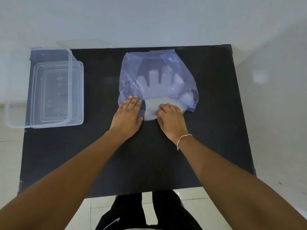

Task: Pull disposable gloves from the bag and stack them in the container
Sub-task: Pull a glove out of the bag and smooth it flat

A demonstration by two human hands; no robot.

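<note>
A thin bluish plastic bag (129, 68) lies on the black table (207, 105) at centre back. Through it shows a stack of translucent disposable gloves (159, 83), fingers pointing away from me. The glove cuffs (150, 108) stick out of the bag's near opening. My left hand (128, 116) lies flat, fingers together, pressing the bag's near left edge. My right hand (170, 118) is curled with its fingertips pinching the glove cuffs at the opening. A clear rectangular container (10, 113) stands at the table's left edge, with nothing visible inside.
A clear lid (78, 97) lies under or beside the container on its right side. The table's near edge runs just above my legs, and pale floor tiles show around the table. A white wall rises behind the table.
</note>
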